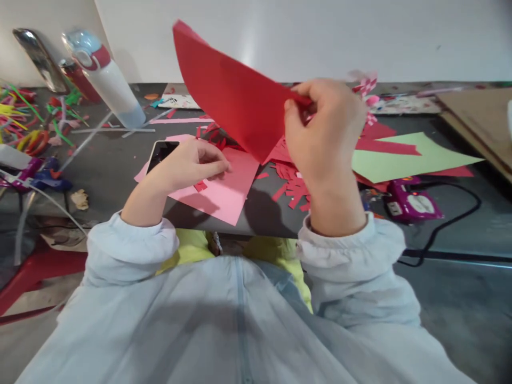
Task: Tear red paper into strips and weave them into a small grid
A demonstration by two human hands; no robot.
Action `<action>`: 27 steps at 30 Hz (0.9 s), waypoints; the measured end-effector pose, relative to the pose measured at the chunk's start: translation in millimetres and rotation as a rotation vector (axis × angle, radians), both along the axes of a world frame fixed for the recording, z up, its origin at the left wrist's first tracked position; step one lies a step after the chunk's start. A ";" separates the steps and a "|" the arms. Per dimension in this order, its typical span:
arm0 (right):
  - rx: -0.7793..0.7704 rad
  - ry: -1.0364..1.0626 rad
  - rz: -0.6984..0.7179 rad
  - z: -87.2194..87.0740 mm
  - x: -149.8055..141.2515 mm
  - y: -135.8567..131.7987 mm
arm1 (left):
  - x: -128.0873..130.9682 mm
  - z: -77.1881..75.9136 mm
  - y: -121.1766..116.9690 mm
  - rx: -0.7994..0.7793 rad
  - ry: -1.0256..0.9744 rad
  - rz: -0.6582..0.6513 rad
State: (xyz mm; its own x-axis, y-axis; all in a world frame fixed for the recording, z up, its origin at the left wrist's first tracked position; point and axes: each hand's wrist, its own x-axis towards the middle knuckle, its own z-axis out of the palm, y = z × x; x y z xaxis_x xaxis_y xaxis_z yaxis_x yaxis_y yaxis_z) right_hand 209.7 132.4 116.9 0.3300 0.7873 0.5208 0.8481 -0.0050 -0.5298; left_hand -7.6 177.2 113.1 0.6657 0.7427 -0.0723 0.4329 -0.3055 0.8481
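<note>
My right hand [324, 128] pinches a red sheet of paper [232, 85] by its right edge, raised and tilted above the table. Over a pink sheet of paper [236, 197] is my left hand [196, 162], fingers loosely curved and apart with nothing seen in them. Partly behind my left wrist lies a phone [162, 151]. Cut red paper strips [294, 186] are heaped beneath my right hand, and a few red scraps sit by my left fingers.
A white bottle [114, 85] stands at the back left, near colourful craft stems [20, 114] and orange-handled scissors [36, 141]. A pale green sheet [412, 162] lies at right, beside a purple corded device [414, 202]. Cardboard [476, 117] rests at far right. A white wall closes the back.
</note>
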 end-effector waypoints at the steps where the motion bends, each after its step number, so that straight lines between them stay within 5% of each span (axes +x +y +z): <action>1: -0.013 -0.041 -0.009 9.5 0.7 -3.5 | 1.3 -3.2 -0.8 -0.012 -0.023 0.004; 8: 0.147 -0.302 -0.089 44.7 8.9 -18.5 | 16.5 -16.1 12.9 0.112 -0.173 0.054; 14: 0.342 -0.440 0.075 53.0 19.1 -38.6 | 33.0 -10.2 28.3 0.207 -0.251 0.028; 20: 0.457 -0.514 0.117 15.6 29.2 -44.5 | 36.6 -22.2 20.7 0.341 -0.225 0.033; 27: 0.289 -0.625 0.328 -62.2 31.8 -64.1 | 15.5 -65.0 -67.3 0.334 -0.015 0.010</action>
State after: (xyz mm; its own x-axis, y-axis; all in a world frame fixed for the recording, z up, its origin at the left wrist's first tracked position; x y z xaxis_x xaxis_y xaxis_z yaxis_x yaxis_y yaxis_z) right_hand 241.6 68.3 54.6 -0.3213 0.5979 0.7344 0.9247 0.3653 0.1071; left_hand 8.0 109.9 48.1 0.6571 0.7305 0.1859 0.4260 -0.5634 0.7078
